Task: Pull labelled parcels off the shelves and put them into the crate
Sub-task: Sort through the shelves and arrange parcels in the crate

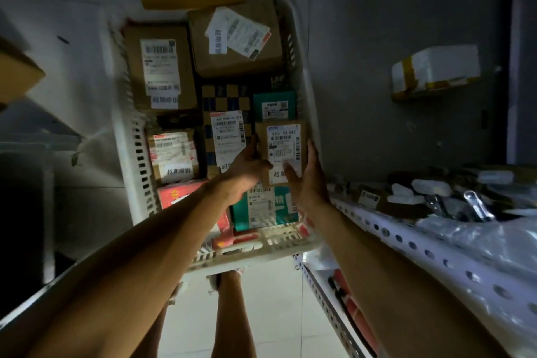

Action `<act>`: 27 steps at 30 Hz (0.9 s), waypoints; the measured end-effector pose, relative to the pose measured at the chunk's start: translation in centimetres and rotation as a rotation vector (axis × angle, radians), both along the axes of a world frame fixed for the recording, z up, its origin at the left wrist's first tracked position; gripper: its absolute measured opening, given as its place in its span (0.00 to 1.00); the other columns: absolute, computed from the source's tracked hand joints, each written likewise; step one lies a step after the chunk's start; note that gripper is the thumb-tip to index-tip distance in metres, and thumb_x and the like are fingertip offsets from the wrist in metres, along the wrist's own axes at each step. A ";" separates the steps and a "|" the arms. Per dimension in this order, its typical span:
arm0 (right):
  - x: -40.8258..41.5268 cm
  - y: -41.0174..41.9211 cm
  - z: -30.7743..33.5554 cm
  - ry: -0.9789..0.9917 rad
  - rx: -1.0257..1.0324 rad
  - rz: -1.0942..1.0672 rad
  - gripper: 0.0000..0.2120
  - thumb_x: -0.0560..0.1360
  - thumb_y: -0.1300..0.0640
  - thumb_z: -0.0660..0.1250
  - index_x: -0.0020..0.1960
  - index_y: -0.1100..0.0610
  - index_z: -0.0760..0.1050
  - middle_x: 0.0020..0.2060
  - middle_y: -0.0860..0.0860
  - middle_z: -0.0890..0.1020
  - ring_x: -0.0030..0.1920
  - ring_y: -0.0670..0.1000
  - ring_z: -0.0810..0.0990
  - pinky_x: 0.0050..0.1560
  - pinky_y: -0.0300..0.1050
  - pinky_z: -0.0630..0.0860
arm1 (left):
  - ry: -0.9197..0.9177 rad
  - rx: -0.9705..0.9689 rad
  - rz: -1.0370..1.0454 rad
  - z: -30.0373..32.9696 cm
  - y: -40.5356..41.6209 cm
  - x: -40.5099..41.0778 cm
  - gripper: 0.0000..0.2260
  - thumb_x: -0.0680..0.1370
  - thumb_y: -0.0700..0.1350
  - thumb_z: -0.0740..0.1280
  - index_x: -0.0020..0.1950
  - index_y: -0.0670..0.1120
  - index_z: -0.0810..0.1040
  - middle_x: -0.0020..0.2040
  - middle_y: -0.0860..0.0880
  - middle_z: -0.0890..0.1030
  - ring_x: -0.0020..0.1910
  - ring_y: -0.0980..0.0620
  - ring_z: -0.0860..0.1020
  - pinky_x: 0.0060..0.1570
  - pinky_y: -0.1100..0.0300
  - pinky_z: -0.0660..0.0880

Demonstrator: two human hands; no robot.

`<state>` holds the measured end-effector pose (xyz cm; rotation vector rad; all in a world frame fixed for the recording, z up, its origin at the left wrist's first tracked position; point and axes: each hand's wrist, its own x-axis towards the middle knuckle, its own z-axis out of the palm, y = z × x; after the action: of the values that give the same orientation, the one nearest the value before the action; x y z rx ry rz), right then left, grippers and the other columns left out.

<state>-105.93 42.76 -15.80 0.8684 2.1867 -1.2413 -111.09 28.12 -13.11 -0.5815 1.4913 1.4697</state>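
Observation:
A white slotted crate stands on the floor ahead of me, filled with several labelled parcels. Over its right side I hold a small brown parcel with a white barcode label. My left hand grips its left edge and my right hand grips its right edge and lower face. Beneath it lies a teal parcel. A checkered parcel lies in the middle, and two larger brown boxes fill the far end. A red parcel lies at the near left.
A white perforated metal shelf runs along my right, loaded with plastic-wrapped items. A white foam box with yellow tape sits against the dark wall. A cardboard box corner juts in at left. My feet stand on pale floor tiles.

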 end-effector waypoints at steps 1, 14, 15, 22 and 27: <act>0.0 0.1 -0.2 -0.003 0.002 0.018 0.37 0.82 0.55 0.65 0.81 0.43 0.46 0.76 0.52 0.67 0.72 0.55 0.71 0.66 0.60 0.76 | 0.002 -0.019 -0.015 0.0 0.0 0.0 0.24 0.79 0.37 0.66 0.70 0.59 0.71 0.59 0.52 0.84 0.57 0.52 0.82 0.57 0.51 0.81; 1.2 -0.1 1.5 -0.050 0.062 0.049 0.24 0.81 0.63 0.65 0.74 0.49 0.67 0.69 0.52 0.74 0.67 0.54 0.76 0.60 0.56 0.81 | 0.005 -0.131 -0.078 3.9 -0.4 1.6 0.13 0.82 0.38 0.62 0.46 0.56 0.75 0.45 0.55 0.80 0.46 0.57 0.79 0.48 0.63 0.77; 1.4 -0.1 2.6 -0.070 0.061 0.040 0.20 0.81 0.61 0.65 0.71 0.50 0.69 0.67 0.52 0.75 0.64 0.55 0.78 0.57 0.55 0.82 | 0.015 -0.140 -0.102 4.9 -0.5 1.7 0.12 0.82 0.38 0.63 0.46 0.56 0.74 0.45 0.55 0.79 0.47 0.56 0.79 0.51 0.61 0.77; 4.0 -1.8 17.0 -0.200 -0.011 0.034 0.13 0.80 0.62 0.66 0.63 0.53 0.72 0.63 0.55 0.79 0.59 0.55 0.80 0.51 0.46 0.82 | 0.300 -0.360 -0.622 17.3 -3.2 4.7 0.11 0.81 0.39 0.64 0.62 0.47 0.74 0.59 0.47 0.79 0.55 0.49 0.79 0.49 0.58 0.81; 8.8 -5.0 30.4 -0.213 0.155 0.151 0.18 0.80 0.62 0.64 0.70 0.58 0.71 0.64 0.56 0.76 0.63 0.56 0.76 0.55 0.44 0.74 | 0.753 -0.582 -1.225 28.6 -5.9 8.4 0.21 0.78 0.48 0.70 0.70 0.47 0.71 0.65 0.46 0.77 0.63 0.46 0.77 0.55 0.53 0.78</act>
<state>-97.11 37.78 14.62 0.8361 2.1511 -0.8754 -102.71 22.25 15.52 0.6290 2.2317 0.2302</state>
